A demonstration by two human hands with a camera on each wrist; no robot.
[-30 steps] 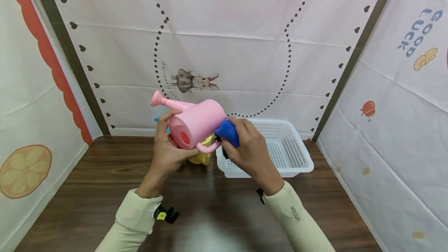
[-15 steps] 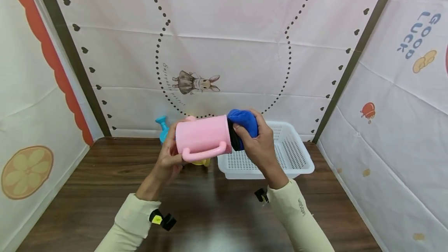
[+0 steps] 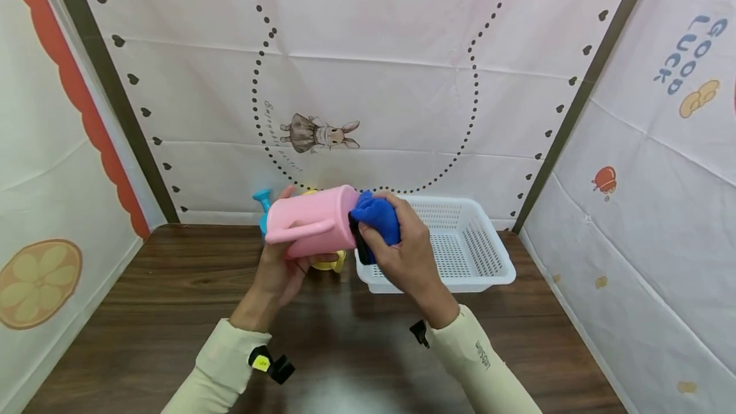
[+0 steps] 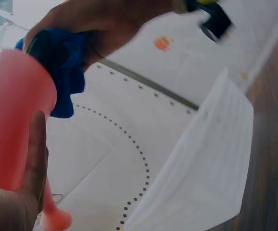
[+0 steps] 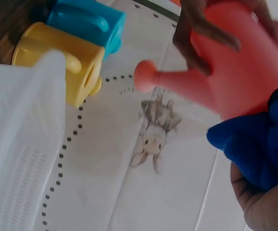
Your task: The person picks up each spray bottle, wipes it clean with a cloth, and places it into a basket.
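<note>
My left hand [image 3: 283, 276] holds a pink watering can [image 3: 313, 213] on its side above the table, its handle facing me and one end turned right. The can's spout [image 5: 187, 83] shows in the right wrist view. A blue cloth [image 3: 379, 214] with a black part is bunched in my right hand [image 3: 411, 251], pressed against the can's right-hand end. In the left wrist view the cloth [image 4: 67, 72] touches the can's rim. Behind the can, partly hidden, stand a yellow watering can [image 5: 57, 57] and a blue watering can [image 5: 86, 24].
A white perforated basket [image 3: 499, 267] stands on the brown wooden table [image 3: 190, 286], behind and right of my right hand. Printed fabric walls [image 3: 368, 82] enclose the table at the back and both sides.
The pink can has been turned from spout-up left to handle facing me, then shifted slightly left. The cloth in my right hand follows its right-hand end.
</note>
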